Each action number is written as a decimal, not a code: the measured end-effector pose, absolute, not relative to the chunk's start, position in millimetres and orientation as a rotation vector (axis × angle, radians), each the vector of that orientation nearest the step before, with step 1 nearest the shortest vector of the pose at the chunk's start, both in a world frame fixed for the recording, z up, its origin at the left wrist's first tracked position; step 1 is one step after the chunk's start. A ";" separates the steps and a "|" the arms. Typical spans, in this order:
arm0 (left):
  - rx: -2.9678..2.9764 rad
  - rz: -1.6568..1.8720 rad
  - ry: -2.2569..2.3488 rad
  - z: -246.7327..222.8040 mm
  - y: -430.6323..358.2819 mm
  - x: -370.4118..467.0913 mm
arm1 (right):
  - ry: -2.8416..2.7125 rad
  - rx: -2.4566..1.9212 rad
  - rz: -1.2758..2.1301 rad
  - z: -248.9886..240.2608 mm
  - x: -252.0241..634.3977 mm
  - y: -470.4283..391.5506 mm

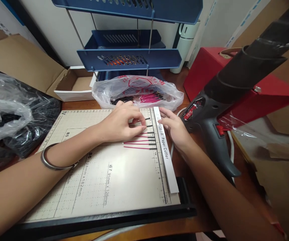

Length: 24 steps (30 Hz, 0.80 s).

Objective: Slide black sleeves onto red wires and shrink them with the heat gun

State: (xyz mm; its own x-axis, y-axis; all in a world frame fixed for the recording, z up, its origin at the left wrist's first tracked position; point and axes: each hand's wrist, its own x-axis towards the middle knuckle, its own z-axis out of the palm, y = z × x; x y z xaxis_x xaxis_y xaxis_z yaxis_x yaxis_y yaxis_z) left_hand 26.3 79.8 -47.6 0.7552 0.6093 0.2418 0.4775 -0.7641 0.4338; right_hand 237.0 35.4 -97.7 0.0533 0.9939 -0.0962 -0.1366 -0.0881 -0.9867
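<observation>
My left hand lies over the paper cutter's board, thumb and forefinger pinched at the black end of a thin wire. Just below the pinch, several pink wires with black sleeves are laid side by side, sleeved ends toward the printed ruler. Part of the row is hidden under my fingers. My right hand rests at the far right edge of the board, its fingers extended and slightly apart, fingertips against the white strip lettered "Paper Cutter".
Behind the board sits a clear plastic bag with bundled black and pink wires. A heat gun stands at right before a red box. Blue tiered trays rise at the back; an open cardboard box and plastic-wrapped black items are left.
</observation>
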 end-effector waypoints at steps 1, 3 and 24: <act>2.600 0.528 0.839 -47.9 79.8 25.7 | -1.018 -1.227 1.288 -97.8 236.8 38.9; 2.584 0.523 0.842 -48.2 80.2 24.4 | -1.025 -1.236 1.295 -98.3 235.2 43.1; 2.560 0.593 0.740 -45.3 74.9 22.3 | -1.010 -0.985 1.505 -96.6 234.3 15.1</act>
State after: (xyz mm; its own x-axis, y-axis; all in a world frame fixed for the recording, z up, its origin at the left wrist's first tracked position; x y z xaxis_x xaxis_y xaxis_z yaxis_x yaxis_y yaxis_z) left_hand 22.3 74.9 -45.3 0.7687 0.5740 0.2821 0.4001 -0.7756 0.4882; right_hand 234.3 15.1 -96.6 -0.1365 0.9873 -0.0813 -0.2985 -0.1192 -0.9469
